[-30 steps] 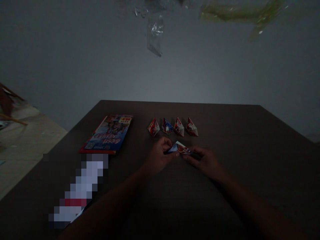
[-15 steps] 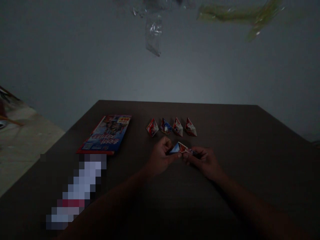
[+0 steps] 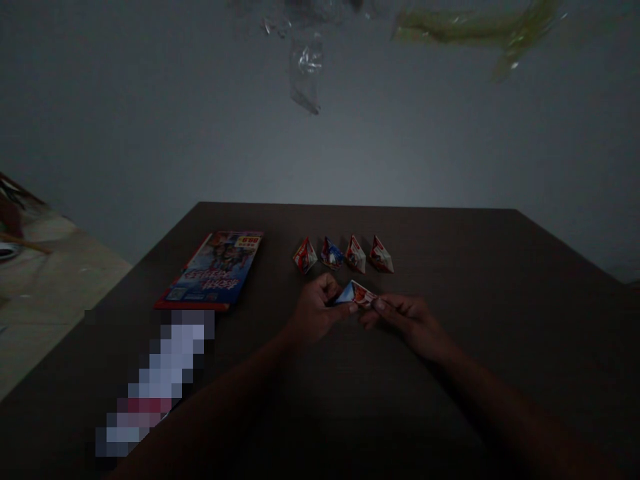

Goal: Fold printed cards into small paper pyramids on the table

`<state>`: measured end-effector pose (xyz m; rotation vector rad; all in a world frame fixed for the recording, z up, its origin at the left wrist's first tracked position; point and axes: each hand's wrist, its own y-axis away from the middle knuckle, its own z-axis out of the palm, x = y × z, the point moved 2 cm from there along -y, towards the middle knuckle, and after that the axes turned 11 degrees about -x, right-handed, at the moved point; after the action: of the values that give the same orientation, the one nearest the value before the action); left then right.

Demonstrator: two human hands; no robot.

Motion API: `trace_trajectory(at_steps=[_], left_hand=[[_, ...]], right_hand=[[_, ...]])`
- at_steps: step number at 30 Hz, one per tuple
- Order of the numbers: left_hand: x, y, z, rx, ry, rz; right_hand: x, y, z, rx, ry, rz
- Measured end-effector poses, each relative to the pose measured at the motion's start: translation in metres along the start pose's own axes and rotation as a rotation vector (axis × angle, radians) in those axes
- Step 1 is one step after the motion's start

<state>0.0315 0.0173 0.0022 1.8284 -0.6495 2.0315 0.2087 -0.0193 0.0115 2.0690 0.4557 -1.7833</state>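
A small folded piece of printed paper (image 3: 357, 293), blue, white and reddish, is held above the table between both hands. My left hand (image 3: 320, 307) is closed on its left side, thumb along the near edge. Fingers and thumb of my right hand (image 3: 403, 317) pinch its right end. Just beyond the hands stands a row of several folded paper boats: a red one (image 3: 305, 255) at the left, a blue one (image 3: 331, 253) beside it, then two red-and-white ones, the nearer-to-centre boat (image 3: 355, 255) and the rightmost boat (image 3: 381, 255).
A stack of printed leaflets (image 3: 215, 267) lies on the dark table (image 3: 465, 253) at the left. Nearer to me is a pale, pixelated patch (image 3: 160, 380). A wall with yellow tape (image 3: 460, 28) and clear plastic (image 3: 306, 70) rises behind the table.
My right hand's thumb has shifted right along the folded paper, uncovering more of its front. The paper has tilted slightly and moved a little left with my left hand.
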Motion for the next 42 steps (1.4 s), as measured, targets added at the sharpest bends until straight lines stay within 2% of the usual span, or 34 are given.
trace_trajectory(at_steps=[7,14,20,26,30,36,39,42], left_hand=[[-0.009,-0.001,-0.002,-0.053,0.115,-0.013],[-0.006,0.002,-0.005,-0.056,0.063,-0.146],[-0.004,0.004,-0.006,-0.171,0.248,-0.135],[-0.007,0.007,-0.008,-0.257,0.275,-0.121],[-0.011,0.008,0.000,-0.205,0.219,-0.131],[-0.020,0.008,0.022,-0.046,0.173,-0.179],[-0.019,0.009,0.026,0.081,0.090,-0.203],[-0.014,0.009,0.026,0.141,0.027,-0.195]], right_hand=[[0.003,0.001,-0.005,0.083,0.061,0.031],[0.000,0.001,-0.005,0.148,0.046,0.008],[0.012,0.000,-0.011,0.214,-0.078,-0.025],[0.017,0.001,-0.017,0.250,-0.057,-0.007],[0.014,-0.001,-0.013,0.208,-0.022,0.044],[0.005,-0.004,-0.002,0.155,0.037,0.068],[0.004,-0.003,0.001,0.122,0.039,0.045],[0.003,-0.003,0.003,0.093,0.018,0.021]])
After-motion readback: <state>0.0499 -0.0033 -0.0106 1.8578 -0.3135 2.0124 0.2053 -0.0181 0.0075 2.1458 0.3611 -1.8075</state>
